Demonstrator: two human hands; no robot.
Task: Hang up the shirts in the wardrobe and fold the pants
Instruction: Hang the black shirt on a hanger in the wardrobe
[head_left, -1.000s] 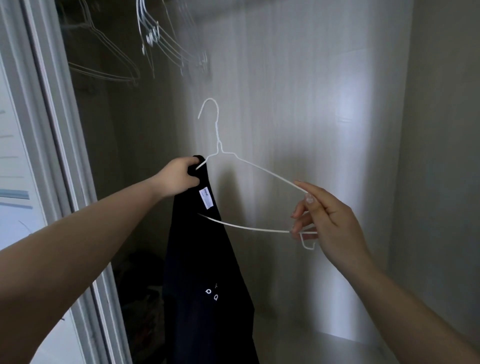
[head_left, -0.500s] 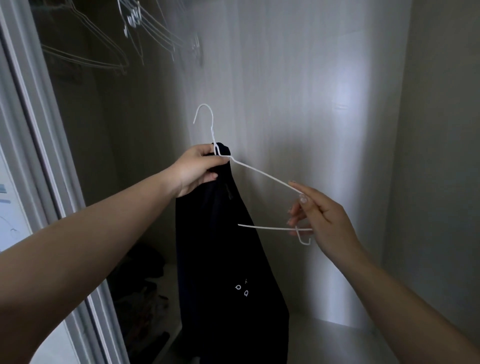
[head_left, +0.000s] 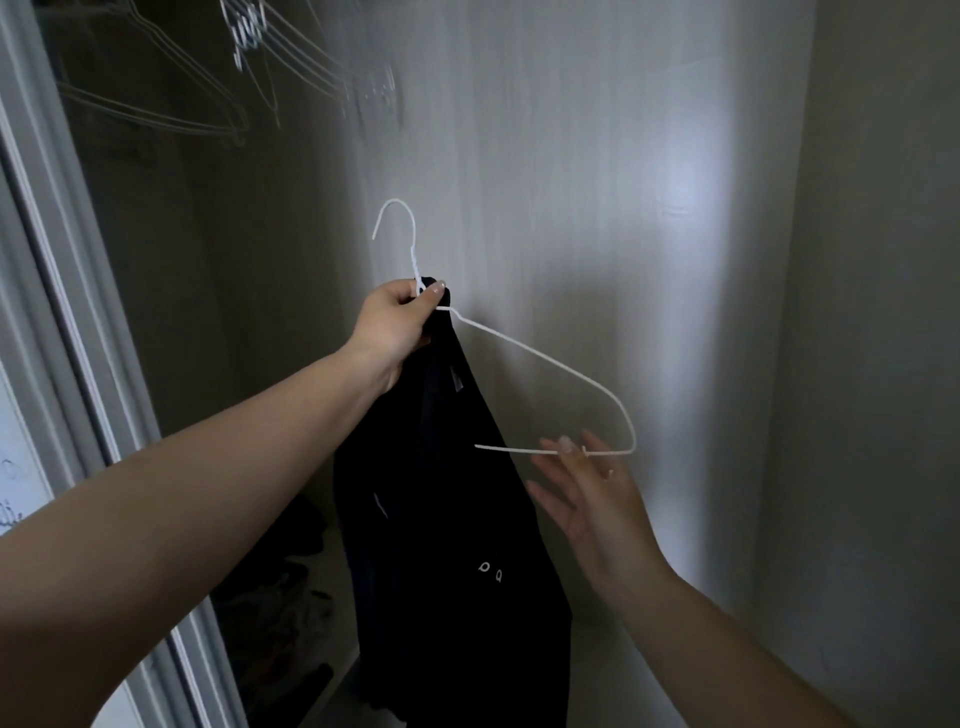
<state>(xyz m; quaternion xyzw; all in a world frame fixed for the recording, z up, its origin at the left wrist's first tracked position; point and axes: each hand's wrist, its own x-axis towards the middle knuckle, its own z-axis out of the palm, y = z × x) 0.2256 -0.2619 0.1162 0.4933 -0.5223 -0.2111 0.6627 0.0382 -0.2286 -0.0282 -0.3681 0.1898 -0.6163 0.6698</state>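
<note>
White wire hanger (head_left: 540, 358) sits mid-frame inside the wardrobe (head_left: 571, 156), hook up. The left hand (head_left: 395, 325) is clenched round its neck just under the hook, thumb and fingers (head_left: 434, 291) also pinching the bunched top of the dark shirt (head_left: 447, 519). The shirt hangs straight down from that grip, toward 6 o'clock, covering the hanger's left half; the right shoulder and bottom bar stick out bare toward 4 o'clock. The right hand (head_left: 597, 504) is released, fingers spread and nearly straight, fingertips (head_left: 566, 444) at the bottom bar, gripping nothing; whether they touch the wire is unclear. Spare hangers (head_left: 208, 88) hang blurred at 11 o'clock. Dim clothes (head_left: 280, 597) lie at 7 o'clock.
</note>
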